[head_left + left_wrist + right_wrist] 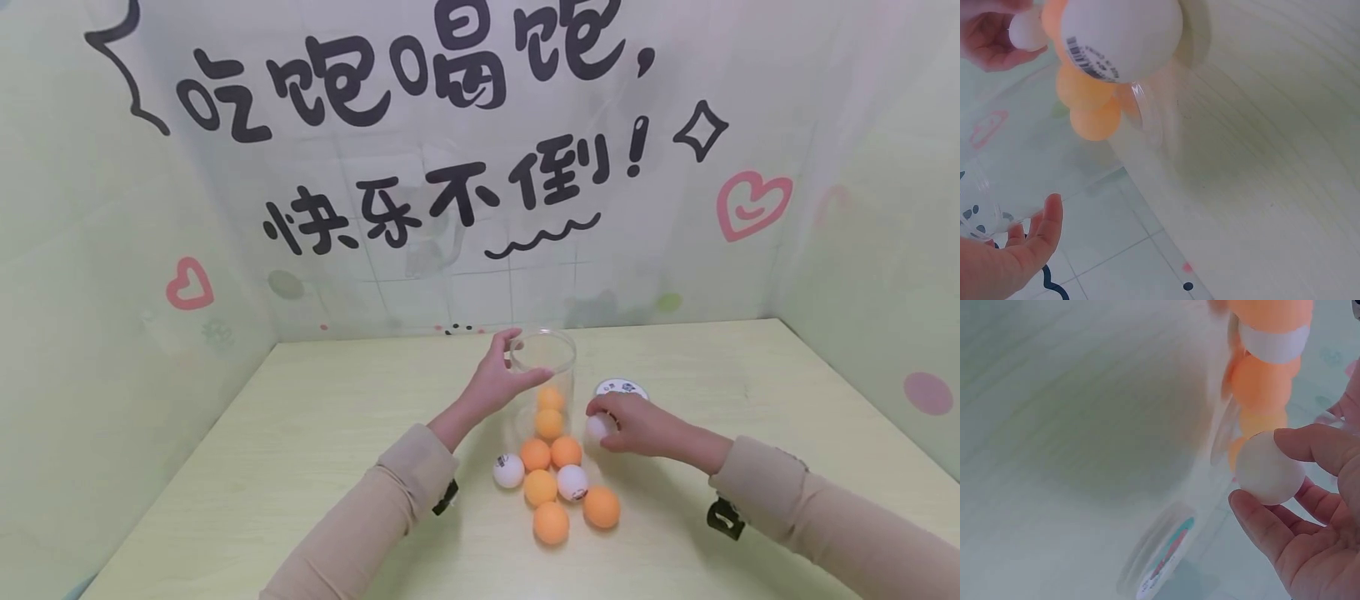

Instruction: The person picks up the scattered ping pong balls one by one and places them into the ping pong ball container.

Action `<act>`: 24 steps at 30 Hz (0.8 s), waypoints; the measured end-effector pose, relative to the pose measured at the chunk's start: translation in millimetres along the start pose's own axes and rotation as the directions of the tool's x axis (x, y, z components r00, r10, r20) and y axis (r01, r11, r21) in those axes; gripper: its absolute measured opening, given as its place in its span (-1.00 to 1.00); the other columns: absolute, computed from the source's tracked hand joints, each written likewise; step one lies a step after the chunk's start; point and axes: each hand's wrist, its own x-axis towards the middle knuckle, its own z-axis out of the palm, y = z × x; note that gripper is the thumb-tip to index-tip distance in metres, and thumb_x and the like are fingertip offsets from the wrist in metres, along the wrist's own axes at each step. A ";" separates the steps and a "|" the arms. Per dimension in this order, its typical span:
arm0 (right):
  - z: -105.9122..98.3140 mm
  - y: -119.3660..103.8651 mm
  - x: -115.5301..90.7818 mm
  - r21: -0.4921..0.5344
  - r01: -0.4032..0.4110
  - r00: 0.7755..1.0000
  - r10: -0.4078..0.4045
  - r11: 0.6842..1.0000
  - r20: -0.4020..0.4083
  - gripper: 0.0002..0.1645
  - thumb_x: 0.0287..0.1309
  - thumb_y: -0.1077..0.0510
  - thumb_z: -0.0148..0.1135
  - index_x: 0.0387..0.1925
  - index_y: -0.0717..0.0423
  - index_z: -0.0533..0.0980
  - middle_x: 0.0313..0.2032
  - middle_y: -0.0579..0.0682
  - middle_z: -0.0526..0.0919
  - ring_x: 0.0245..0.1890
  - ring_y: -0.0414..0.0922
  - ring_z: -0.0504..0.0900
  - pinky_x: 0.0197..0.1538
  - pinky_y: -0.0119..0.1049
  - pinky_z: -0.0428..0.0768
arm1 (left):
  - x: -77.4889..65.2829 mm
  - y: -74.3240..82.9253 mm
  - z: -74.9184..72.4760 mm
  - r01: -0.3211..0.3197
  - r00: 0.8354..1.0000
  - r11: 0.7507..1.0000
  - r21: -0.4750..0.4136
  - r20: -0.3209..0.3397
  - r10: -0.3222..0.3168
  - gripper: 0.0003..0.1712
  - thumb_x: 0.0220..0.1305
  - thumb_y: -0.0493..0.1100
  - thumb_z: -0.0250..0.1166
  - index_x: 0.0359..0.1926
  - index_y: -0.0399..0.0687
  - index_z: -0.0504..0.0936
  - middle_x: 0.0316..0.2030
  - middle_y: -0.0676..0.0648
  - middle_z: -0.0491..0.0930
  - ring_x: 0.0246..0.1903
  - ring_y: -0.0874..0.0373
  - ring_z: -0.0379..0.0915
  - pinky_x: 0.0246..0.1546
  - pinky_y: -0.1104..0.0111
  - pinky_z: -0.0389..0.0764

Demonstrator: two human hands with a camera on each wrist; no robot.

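My left hand (pixel 504 377) grips a clear plastic jar (pixel 564 367) near its open rim, thumb across the front and fingers at the far left side. The jar stands upright on the table, and two orange ping-pong balls (pixel 550 423) appear inside it, low down. To the right of the jar, my right hand (pixel 637 423) pinches a white ping-pong ball (pixel 1267 470) between thumb and fingertips, raised off the tabletop. Several loose orange ping-pong balls (pixel 551 523) and two white ones, one of them the printed ball (pixel 508 471), lie in front of the jar.
A round white lid (pixel 621 387) with printed pictures lies on the table just behind my right hand. The pale wooden table (pixel 322 433) meets a sheet-covered back wall (pixel 420 292) with large black lettering. Similar sheets stand at both sides.
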 end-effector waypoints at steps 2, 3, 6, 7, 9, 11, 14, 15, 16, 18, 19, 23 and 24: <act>-2.6 0.0 1.1 -0.016 0.014 1.000 -0.014 1.000 -0.010 -0.69 -0.16 0.31 0.33 -0.27 0.22 0.51 -0.30 0.01 0.58 -0.30 -0.08 0.48 -0.15 -0.14 0.49 | 0.0 -0.1 0.0 0.002 1.000 1.000 -0.001 0.001 -0.002 -0.07 0.01 0.04 0.37 0.33 0.06 0.07 0.27 -0.14 0.20 0.20 -0.15 0.16 0.10 0.06 0.35; -4.2 -0.3 1.7 -0.020 0.020 1.000 -0.021 1.000 -0.012 -0.69 -0.17 0.31 0.33 -0.27 0.23 0.51 -0.31 0.02 0.58 -0.30 -0.08 0.48 -0.16 -0.15 0.49 | 0.1 -0.3 0.0 0.001 1.000 1.000 -0.002 0.001 -0.001 -0.07 0.01 0.04 0.37 0.33 0.06 0.07 0.27 -0.14 0.20 0.20 -0.15 0.16 0.10 0.07 0.35; -9.2 -1.4 3.5 -0.008 0.017 1.000 -0.017 1.000 -0.009 -0.68 -0.17 0.33 0.32 -0.25 0.25 0.51 -0.31 0.03 0.58 -0.32 -0.09 0.48 -0.20 -0.19 0.50 | 0.3 -1.1 0.2 -0.004 1.000 1.000 -0.002 0.000 0.004 -0.08 0.01 0.03 0.37 0.33 0.05 0.08 0.27 -0.14 0.19 0.18 -0.14 0.18 0.08 0.07 0.37; -11.2 -2.2 4.1 0.002 0.009 1.000 -0.009 1.000 -0.002 -0.68 -0.16 0.33 0.31 -0.24 0.25 0.51 -0.30 0.03 0.58 -0.33 -0.10 0.48 -0.21 -0.20 0.50 | 0.4 -1.4 0.2 -0.006 1.000 1.000 -0.002 0.000 0.006 -0.08 0.01 0.03 0.37 0.32 0.05 0.08 0.27 -0.14 0.19 0.18 -0.14 0.18 0.08 0.08 0.37; -15.5 -4.1 5.3 0.021 -0.007 1.000 0.007 1.000 0.014 -0.67 -0.13 0.32 0.30 -0.22 0.26 0.51 -0.29 0.05 0.58 -0.33 -0.10 0.48 -0.22 -0.21 0.51 | 0.8 -1.9 0.3 -0.008 1.000 1.000 -0.001 -0.002 0.008 -0.08 0.01 0.02 0.38 0.32 0.06 0.08 0.27 -0.14 0.19 0.17 -0.13 0.19 0.07 0.08 0.38; -19.6 -5.9 6.4 0.026 -0.016 1.000 0.016 1.000 0.020 -0.67 -0.12 0.32 0.29 -0.20 0.27 0.50 -0.28 0.06 0.58 -0.34 -0.10 0.48 -0.23 -0.20 0.51 | 1.1 -2.1 0.3 -0.013 1.000 1.000 -0.002 -0.004 0.013 -0.09 0.01 0.02 0.37 0.32 0.05 0.08 0.27 -0.15 0.20 0.16 -0.13 0.20 0.07 0.09 0.37; -25.9 -8.8 7.5 0.013 -0.013 1.000 0.012 1.000 0.012 -0.67 -0.11 0.33 0.28 -0.20 0.27 0.50 -0.29 0.06 0.58 -0.34 -0.10 0.49 -0.23 -0.19 0.51 | 2.1 -2.4 0.4 -0.016 1.000 1.000 -0.006 -0.005 0.016 -0.09 0.01 0.02 0.37 0.32 0.05 0.08 0.26 -0.15 0.21 0.16 -0.14 0.20 0.08 0.09 0.37; -27.8 -9.4 7.9 0.007 -0.006 1.000 0.006 1.000 0.005 -0.67 -0.12 0.34 0.28 -0.20 0.28 0.50 -0.29 0.06 0.59 -0.34 -0.10 0.49 -0.22 -0.19 0.51 | 2.2 -2.4 0.5 -0.017 1.000 1.000 -0.007 -0.005 0.017 -0.09 0.01 0.01 0.37 0.32 0.04 0.08 0.26 -0.15 0.21 0.16 -0.14 0.19 0.08 0.09 0.36; -29.6 -10.0 8.2 0.000 0.003 1.000 -0.003 1.000 -0.003 -0.67 -0.12 0.34 0.28 -0.21 0.28 0.51 -0.30 0.06 0.59 -0.35 -0.10 0.49 -0.22 -0.19 0.51 | 2.2 -2.2 0.5 -0.016 1.000 1.000 -0.008 -0.005 0.016 -0.09 0.01 0.01 0.37 0.32 0.04 0.08 0.26 -0.15 0.21 0.16 -0.14 0.19 0.09 0.09 0.36; -33.7 -11.5 9.3 -0.007 0.008 1.000 -0.008 1.000 -0.010 -0.67 -0.13 0.36 0.28 -0.21 0.29 0.51 -0.31 0.06 0.59 -0.36 -0.09 0.49 -0.22 -0.17 0.52 | 2.1 -2.1 0.7 -0.010 1.000 1.000 -0.009 -0.004 0.010 -0.08 0.01 0.02 0.38 0.32 0.05 0.08 0.26 -0.14 0.21 0.17 -0.14 0.18 0.09 0.08 0.35; -35.6 -12.0 10.1 -0.010 0.009 1.000 -0.009 1.000 -0.012 -0.67 -0.13 0.36 0.28 -0.21 0.29 0.51 -0.31 0.07 0.59 -0.36 -0.09 0.49 -0.21 -0.16 0.52 | 2.0 -1.9 0.8 -0.007 1.000 1.000 -0.009 -0.003 0.007 -0.08 0.01 0.02 0.38 0.32 0.05 0.08 0.27 -0.14 0.20 0.17 -0.14 0.18 0.10 0.08 0.35; -43.1 -14.4 13.2 -0.018 -0.003 1.000 0.003 1.000 -0.008 -0.66 -0.11 0.35 0.28 -0.19 0.30 0.50 -0.28 0.10 0.59 -0.33 -0.07 0.49 -0.19 -0.13 0.53 | 1.6 -1.2 0.6 -0.002 1.000 1.000 -0.008 -0.004 0.002 -0.08 0.00 0.02 0.38 0.33 0.05 0.08 0.27 -0.15 0.19 0.18 -0.14 0.18 0.10 0.08 0.35; -44.7 -14.6 13.8 -0.023 -0.005 1.000 0.005 1.000 -0.007 -0.66 -0.11 0.35 0.27 -0.18 0.31 0.50 -0.27 0.10 0.59 -0.33 -0.07 0.49 -0.20 -0.14 0.53 | 1.7 -1.3 0.6 -0.004 1.000 1.000 -0.008 -0.004 0.004 -0.08 0.01 0.02 0.38 0.33 0.04 0.08 0.27 -0.15 0.19 0.18 -0.15 0.18 0.10 0.08 0.35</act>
